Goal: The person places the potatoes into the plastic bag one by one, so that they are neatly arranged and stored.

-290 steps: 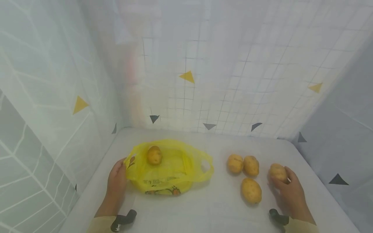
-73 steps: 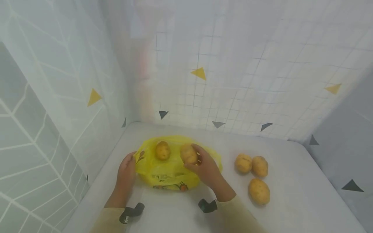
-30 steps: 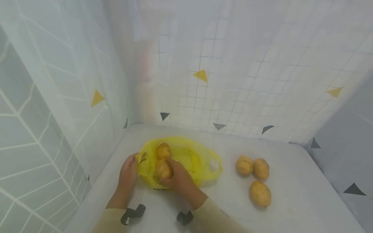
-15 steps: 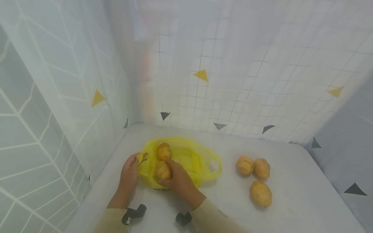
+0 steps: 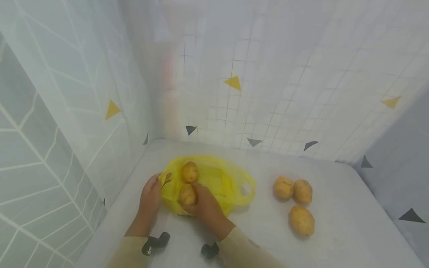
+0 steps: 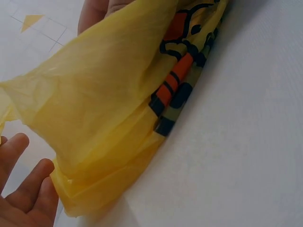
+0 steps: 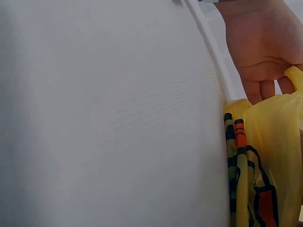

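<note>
A yellow plastic bag (image 5: 214, 176) with a printed pattern lies on its side on the left of the table, its mouth spread. My left hand (image 5: 151, 195) pinches the bag's left edge; the left wrist view has some of its fingers (image 6: 35, 187) beside the film. Inside the bag, one potato (image 5: 190, 172) rests towards the back. Just in front of it, almost touching, is a second potato (image 5: 188, 195), which my right hand (image 5: 206, 203) grips from the right. The bag's film hides the right hand's hold in both wrist views.
Three potatoes sit on the right of the white table (image 5: 254, 234): a lumpy potato (image 5: 283, 188) beside another potato (image 5: 303, 191), with a larger potato (image 5: 302, 220) in front. Patterned sheets (image 5: 275, 74) stand as walls at the back and sides.
The potato that my right hand gripped at the far right has come left into the bag, next to the other one. Over the last second both hands stay almost still; the view shifts slightly.
</note>
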`<action>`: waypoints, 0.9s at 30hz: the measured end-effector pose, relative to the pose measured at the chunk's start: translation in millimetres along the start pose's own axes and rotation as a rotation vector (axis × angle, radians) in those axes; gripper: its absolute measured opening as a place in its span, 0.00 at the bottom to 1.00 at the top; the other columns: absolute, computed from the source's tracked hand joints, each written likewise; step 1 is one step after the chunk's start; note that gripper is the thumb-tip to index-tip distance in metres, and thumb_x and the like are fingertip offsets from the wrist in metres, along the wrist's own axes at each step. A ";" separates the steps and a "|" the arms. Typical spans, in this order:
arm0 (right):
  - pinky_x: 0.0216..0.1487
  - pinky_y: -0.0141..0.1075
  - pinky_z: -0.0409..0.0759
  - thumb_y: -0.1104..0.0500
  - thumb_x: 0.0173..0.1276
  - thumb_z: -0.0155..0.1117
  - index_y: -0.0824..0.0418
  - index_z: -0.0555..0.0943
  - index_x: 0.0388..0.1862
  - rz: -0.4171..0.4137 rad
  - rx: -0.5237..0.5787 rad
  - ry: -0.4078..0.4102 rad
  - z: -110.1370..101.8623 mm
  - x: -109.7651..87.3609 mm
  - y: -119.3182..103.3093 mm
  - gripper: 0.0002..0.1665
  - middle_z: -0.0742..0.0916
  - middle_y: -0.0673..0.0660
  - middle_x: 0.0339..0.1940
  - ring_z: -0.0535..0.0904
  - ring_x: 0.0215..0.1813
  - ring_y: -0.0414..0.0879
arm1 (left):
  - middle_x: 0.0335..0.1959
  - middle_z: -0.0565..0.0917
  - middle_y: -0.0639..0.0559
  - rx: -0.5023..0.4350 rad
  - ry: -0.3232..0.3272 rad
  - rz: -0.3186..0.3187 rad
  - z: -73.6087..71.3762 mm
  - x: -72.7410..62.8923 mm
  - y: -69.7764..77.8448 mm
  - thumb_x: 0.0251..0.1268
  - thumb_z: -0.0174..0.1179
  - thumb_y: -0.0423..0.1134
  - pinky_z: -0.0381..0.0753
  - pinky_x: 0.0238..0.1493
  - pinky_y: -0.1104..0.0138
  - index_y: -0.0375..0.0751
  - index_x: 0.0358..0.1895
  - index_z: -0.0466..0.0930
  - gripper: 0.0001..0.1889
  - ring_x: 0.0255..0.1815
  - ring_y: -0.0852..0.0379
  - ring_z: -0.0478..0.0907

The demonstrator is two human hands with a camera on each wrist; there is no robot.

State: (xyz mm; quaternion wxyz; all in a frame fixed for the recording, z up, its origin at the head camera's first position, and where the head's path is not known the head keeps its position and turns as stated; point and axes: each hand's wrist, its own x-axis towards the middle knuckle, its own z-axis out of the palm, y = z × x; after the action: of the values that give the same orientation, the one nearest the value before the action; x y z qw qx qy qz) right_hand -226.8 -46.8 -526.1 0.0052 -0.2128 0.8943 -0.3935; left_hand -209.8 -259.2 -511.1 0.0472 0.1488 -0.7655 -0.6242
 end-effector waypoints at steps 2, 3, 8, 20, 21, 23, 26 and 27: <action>0.62 0.44 0.81 0.47 0.57 0.83 0.50 0.78 0.65 -0.001 -0.008 0.011 0.0 0.6 -0.3 0.38 0.86 0.46 0.52 0.80 0.52 0.42 | 0.75 0.72 0.53 0.005 0.001 0.008 0.1 -0.7 1.7 0.86 0.36 0.50 0.61 0.80 0.46 0.49 0.72 0.72 0.24 0.79 0.50 0.64; 0.61 0.44 0.81 0.46 0.56 0.83 0.50 0.78 0.64 -0.002 -0.005 0.015 0.0 0.7 -0.4 0.37 0.85 0.46 0.51 0.80 0.51 0.42 | 0.75 0.73 0.52 0.008 0.000 0.011 0.1 -1.1 2.3 0.86 0.36 0.51 0.61 0.80 0.46 0.49 0.73 0.71 0.24 0.79 0.50 0.64; 0.57 0.40 0.80 0.49 0.55 0.82 0.47 0.77 0.60 -0.012 0.027 0.022 0.4 -0.9 0.5 0.34 0.84 0.44 0.47 0.79 0.48 0.42 | 0.74 0.74 0.53 0.008 -0.005 0.020 0.2 -2.0 2.8 0.86 0.35 0.50 0.59 0.81 0.46 0.48 0.72 0.72 0.24 0.79 0.50 0.64; 0.57 0.38 0.79 0.53 0.54 0.83 0.48 0.80 0.55 -0.056 0.068 0.019 -0.3 -2.7 0.7 0.29 0.84 0.42 0.46 0.79 0.48 0.40 | 0.77 0.71 0.51 0.035 0.004 0.020 -0.5 0.0 -4.5 0.86 0.35 0.51 0.59 0.81 0.45 0.47 0.73 0.71 0.25 0.80 0.48 0.62; 0.58 0.39 0.79 0.52 0.55 0.83 0.48 0.80 0.56 -0.043 0.060 0.016 -0.5 -3.1 0.8 0.31 0.84 0.42 0.48 0.78 0.49 0.40 | 0.76 0.72 0.51 0.032 0.005 0.026 -0.3 0.1 -5.2 0.86 0.35 0.51 0.59 0.81 0.45 0.47 0.73 0.72 0.25 0.80 0.48 0.63; 0.59 0.40 0.79 0.50 0.55 0.83 0.48 0.80 0.57 -0.026 0.059 0.010 -0.9 -3.1 0.2 0.31 0.84 0.42 0.49 0.78 0.50 0.40 | 0.76 0.72 0.51 0.021 0.003 0.032 -0.6 0.2 -6.2 0.86 0.35 0.50 0.58 0.81 0.45 0.47 0.73 0.72 0.25 0.80 0.49 0.62; 0.60 0.41 0.79 0.47 0.58 0.82 0.49 0.81 0.59 -0.002 0.084 -0.002 -2.6 -2.2 -1.1 0.32 0.84 0.42 0.52 0.79 0.51 0.40 | 0.76 0.71 0.52 0.021 0.002 0.034 -1.1 0.6 -6.1 0.86 0.35 0.50 0.57 0.82 0.46 0.47 0.73 0.71 0.25 0.81 0.49 0.62; 0.61 0.42 0.79 0.46 0.58 0.82 0.50 0.80 0.61 0.007 0.095 -0.006 -3.5 -1.9 -1.4 0.33 0.84 0.42 0.53 0.79 0.52 0.40 | 0.76 0.72 0.52 0.017 0.001 0.038 -1.3 0.9 -6.0 0.86 0.35 0.50 0.57 0.82 0.46 0.47 0.72 0.72 0.25 0.81 0.49 0.62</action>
State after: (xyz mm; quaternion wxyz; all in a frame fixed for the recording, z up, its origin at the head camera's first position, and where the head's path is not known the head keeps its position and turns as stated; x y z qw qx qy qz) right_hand -225.1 -44.5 -523.0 0.0193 -0.2103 0.8755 -0.4347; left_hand -209.2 -261.7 -516.8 0.0581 0.1349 -0.7736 -0.6165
